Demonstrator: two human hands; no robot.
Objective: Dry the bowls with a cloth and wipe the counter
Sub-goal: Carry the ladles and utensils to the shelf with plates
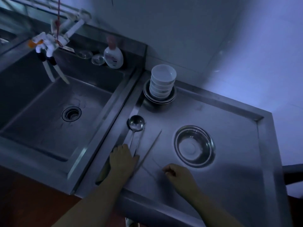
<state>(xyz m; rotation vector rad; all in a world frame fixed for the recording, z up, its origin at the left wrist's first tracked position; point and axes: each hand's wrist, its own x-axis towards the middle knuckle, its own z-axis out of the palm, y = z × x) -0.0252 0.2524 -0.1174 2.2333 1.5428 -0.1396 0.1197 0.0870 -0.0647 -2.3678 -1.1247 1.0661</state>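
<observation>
Left hand (122, 158) lies on the steel tabletop (229, 185), fingers on the metal ladle's handle (136, 143). Right hand (177, 175) is loosely curled, holding nothing. Stacked white bowls (162, 82) sit at the back corner, shallow steel bowl (194, 145) nearby.

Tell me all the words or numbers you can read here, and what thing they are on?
None can be read.
White bottle behind the sink: it has a label with pinkish marks, too blurred to read.
Stacked white bowls, metal bowl, ladle and counter: no writing shows.
</observation>
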